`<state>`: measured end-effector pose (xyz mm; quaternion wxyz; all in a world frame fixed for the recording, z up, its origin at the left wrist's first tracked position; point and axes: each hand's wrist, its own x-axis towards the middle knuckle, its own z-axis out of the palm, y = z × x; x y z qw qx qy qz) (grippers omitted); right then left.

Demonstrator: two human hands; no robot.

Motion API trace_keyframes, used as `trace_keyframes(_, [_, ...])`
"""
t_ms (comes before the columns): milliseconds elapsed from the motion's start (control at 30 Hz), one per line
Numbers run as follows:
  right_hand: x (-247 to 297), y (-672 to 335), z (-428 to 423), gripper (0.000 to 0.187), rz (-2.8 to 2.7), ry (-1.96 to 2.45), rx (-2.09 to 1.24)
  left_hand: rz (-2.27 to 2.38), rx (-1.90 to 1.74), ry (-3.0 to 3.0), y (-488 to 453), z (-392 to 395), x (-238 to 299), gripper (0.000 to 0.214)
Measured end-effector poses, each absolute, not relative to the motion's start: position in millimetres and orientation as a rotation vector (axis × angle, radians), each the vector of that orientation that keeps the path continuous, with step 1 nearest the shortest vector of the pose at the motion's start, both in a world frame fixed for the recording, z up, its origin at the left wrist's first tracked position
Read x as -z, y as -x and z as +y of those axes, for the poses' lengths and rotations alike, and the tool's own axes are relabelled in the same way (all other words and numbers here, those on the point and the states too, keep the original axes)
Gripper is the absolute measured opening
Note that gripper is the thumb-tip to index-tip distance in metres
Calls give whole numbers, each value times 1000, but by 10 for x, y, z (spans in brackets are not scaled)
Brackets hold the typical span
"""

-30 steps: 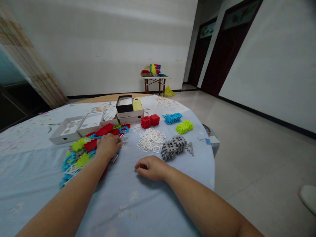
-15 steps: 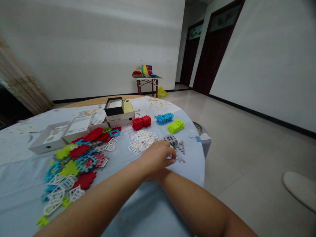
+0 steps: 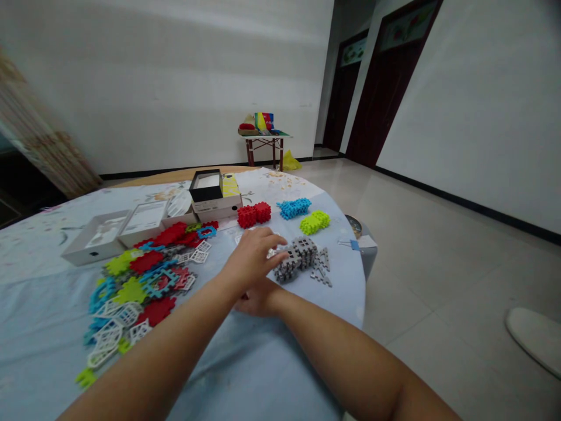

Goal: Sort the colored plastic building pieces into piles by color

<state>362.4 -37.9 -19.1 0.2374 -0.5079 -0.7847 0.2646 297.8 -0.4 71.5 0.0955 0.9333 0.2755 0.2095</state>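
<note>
My left hand [image 3: 254, 252] hovers over the white lattice pieces [image 3: 239, 238], its fingers apart, the fingertips beside stacked grey interlocking tiles [image 3: 302, 252]. Nothing shows in its grasp. My right hand [image 3: 258, 297] lies lower, crossing beneath the left wrist, its fingers mostly hidden behind the left hand and forearm. A few loose grey triangular pieces [image 3: 322, 269] lie right of the grey stacks. Behind these stand stacked red tiles [image 3: 254, 215], blue tiles [image 3: 294, 208] and lime-green tiles [image 3: 314, 222].
A mixed heap of red, blue, green and white pieces [image 3: 151, 263] spreads over the left side of the cloth-covered table [image 3: 210, 362]. Open white boxes [image 3: 94, 240] and a black box [image 3: 205, 186] stand behind it. A grey stool [image 3: 369, 254] adjoins the table's right edge.
My left hand has moved left, away from the grey pieces, and its fingers have spread. The right hand has shifted left too. Grey stacks hidden before now show. The view has turned slightly.
</note>
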Motion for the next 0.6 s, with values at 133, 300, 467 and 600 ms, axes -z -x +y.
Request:
trace_keyframes(133, [218,-3612,-385,19,-2197,1322,-751,1137,-754,-2650,-2328,132,-616,31])
trace_keyframes(300, [250,-3609,-412,22,-2137,1327,-809,1588,-763,-2530,-1451,252,-377,36])
trace_keyframes(467, [274,-3606,-417,21,-2125,1305,-837,2052,-766,-2303,-787,282,-212,38])
trace_keyframes(600, [295,-3607,-422,22,-2108,1299,-861,2255,-927,-2083,-468,349,-58,42])
